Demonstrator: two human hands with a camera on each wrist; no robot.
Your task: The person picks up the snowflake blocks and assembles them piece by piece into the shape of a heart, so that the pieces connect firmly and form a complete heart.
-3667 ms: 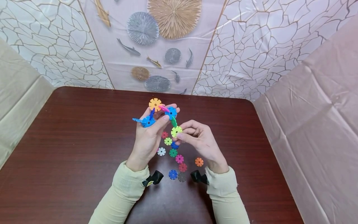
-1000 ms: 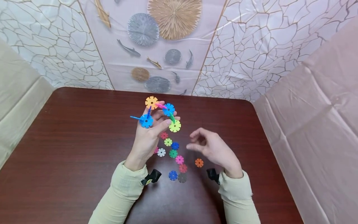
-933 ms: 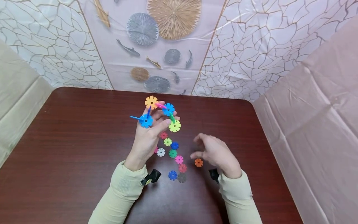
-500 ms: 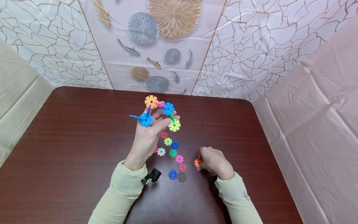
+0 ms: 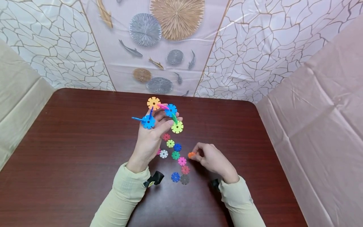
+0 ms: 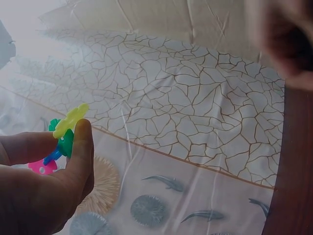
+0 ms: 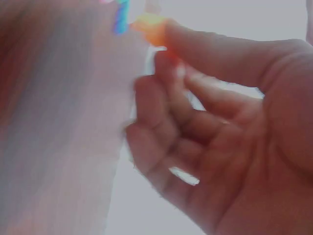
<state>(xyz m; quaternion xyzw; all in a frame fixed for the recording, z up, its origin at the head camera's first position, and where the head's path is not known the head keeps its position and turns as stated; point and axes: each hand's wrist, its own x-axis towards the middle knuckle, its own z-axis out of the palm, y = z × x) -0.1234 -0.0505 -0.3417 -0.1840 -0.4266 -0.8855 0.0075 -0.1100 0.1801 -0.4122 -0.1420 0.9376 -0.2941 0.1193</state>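
My left hand [image 5: 150, 143] holds up a chain of notched plastic discs, pinching it near its green piece [image 5: 174, 119]. The chain runs from a flat blue disc [image 5: 148, 122] through a dark blue one on edge, a yellow-orange disc [image 5: 153, 103], a pink one and another blue disc [image 5: 170, 110] to a yellow-green disc [image 5: 177, 127] at its end. My right hand [image 5: 214, 159] pinches a loose orange disc [image 5: 191, 155] between thumb and fingertips. In the right wrist view that orange disc [image 7: 150, 28] looks blurred at the thumb tip.
Several loose discs lie between the hands on the dark wooden table [image 5: 85, 151], among them a white disc [image 5: 163, 154], a green disc [image 5: 175, 155] and a grey disc [image 5: 185, 179]. A patterned sheet [image 5: 175, 69] hangs behind the table, with beige panels [image 5: 314, 126] at the sides.
My right hand let go of the chain's yellow-green end, moved down to the orange disc, picked it up and brought it left. My left hand stays nearly still with the chain.
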